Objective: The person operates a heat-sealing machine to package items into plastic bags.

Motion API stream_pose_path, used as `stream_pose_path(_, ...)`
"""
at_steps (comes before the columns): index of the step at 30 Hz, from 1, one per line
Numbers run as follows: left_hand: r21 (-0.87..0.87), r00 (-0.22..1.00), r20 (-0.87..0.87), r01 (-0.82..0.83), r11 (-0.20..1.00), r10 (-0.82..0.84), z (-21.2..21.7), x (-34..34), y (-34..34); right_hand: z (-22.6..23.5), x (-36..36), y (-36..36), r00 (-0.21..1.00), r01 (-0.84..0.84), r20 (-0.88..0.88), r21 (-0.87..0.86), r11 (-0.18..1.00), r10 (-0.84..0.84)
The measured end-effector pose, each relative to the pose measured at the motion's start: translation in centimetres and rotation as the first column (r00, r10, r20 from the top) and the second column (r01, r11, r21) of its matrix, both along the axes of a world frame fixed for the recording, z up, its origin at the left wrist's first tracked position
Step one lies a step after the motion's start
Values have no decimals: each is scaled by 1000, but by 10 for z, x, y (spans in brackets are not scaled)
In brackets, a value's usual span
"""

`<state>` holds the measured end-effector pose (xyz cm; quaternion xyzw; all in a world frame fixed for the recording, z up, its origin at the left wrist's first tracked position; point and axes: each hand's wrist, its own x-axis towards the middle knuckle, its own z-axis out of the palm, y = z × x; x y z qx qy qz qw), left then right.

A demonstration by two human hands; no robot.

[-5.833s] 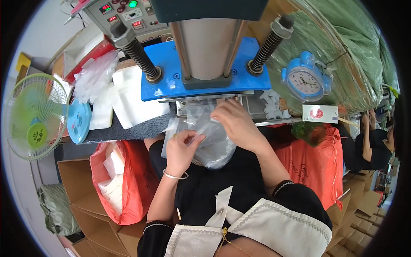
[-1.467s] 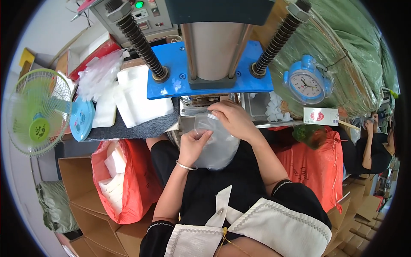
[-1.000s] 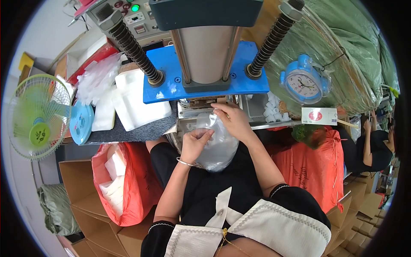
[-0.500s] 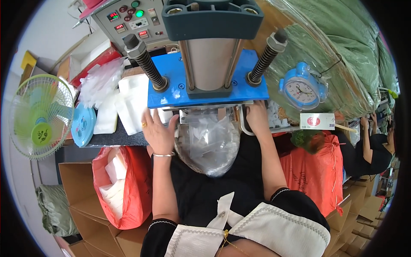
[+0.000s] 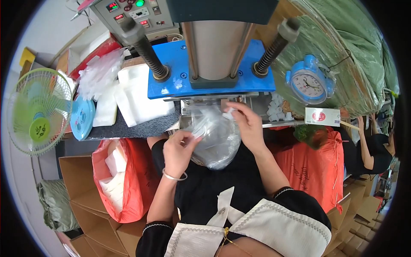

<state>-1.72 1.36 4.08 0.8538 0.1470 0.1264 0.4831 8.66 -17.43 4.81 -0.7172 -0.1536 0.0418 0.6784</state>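
Just in front of the press, a basket lined with clear plastic (image 5: 220, 154) sits at my lap, heaped with clear plastic bags. My left hand (image 5: 177, 150) is closed in a pinch on a clear plastic bag (image 5: 201, 127) over the left side of this heap. Opposite it, my right hand (image 5: 249, 125) pinches a small white plastic piece (image 5: 229, 113) between thumb and fingers. Its exact shape is partly covered by the fingertips. Both hands are below the front edge of the press's blue plate (image 5: 209, 90), apart from each other.
Small white plastic fittings (image 5: 277, 109) lie right of the press. White sheets (image 5: 143, 100) are stacked left on the dark bench, beside a green fan (image 5: 40, 111). A blue alarm clock (image 5: 307, 83) stands at right. Red bags (image 5: 128, 184) hang below the bench.
Both hands have left the press's front edge and come inward over the plastic heap. My left hand now pinches a clear bag, my right a small white piece. The view has shifted slightly.
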Motion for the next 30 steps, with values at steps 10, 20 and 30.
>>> stream_pose_path(10,-492,993,-102,6,871,-64,-39,25,-32,-48,18,25,994,-72,-92,-73,995,65)
stream_pose_path(20,-452,995,-96,-35,892,-9,-80,67,-2,-74,87,-49,871,434,487,-826,360,69)
stream_pose_path(30,750,994,2,-75,658,111,-73,12,40,-65,80,-42,872,398,477,-821,409,110)
